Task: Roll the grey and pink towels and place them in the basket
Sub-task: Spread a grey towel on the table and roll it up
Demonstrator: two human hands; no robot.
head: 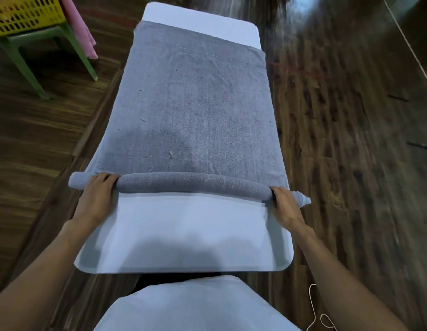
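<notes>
**Grey towel partly rolled on the desk**

Your left hand (96,197) and your right hand (285,204) both rest on the rolled near end of the grey towel (191,111), one close to each end of the roll. The fingers (105,178) of your left hand curl over the top of the roll, and those of your right hand wrap it the same way, with a tapered tip of cloth sticking out past them. The roll lies across the white desk (183,240), and the rest of the towel lies flat beyond it, nearly to the desk's far end. At the upper left, a yellow basket (24,15) sits on a green stool (40,44), and the pink towel (78,25) hangs just beside it. The floor (350,139) is dark wood.
</notes>
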